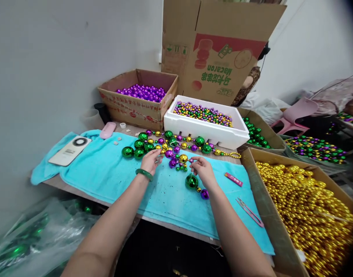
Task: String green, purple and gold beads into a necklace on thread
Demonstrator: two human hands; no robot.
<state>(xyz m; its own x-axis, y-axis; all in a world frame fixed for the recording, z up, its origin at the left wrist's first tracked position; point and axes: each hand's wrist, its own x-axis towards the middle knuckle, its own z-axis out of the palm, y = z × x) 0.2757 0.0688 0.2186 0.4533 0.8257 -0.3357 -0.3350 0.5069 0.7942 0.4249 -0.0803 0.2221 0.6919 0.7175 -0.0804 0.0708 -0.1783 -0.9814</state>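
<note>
My left hand, with a green bangle on its wrist, is closed in a pinch beside the large green balls; what lies between its fingertips is too small to make out. My right hand pinches a thin pale string above a big green ball. A purple ball lies by my right wrist. Between my hands sits a cluster of purple, gold and small green beads. Behind them, strung beads stretch across the blue towel.
A white foam box of mixed beads and a carton of purple balls stand behind. A carton of gold beads borders the right side. Pink tweezers, a red packet and a phone lie on the towel. One person is partly visible behind.
</note>
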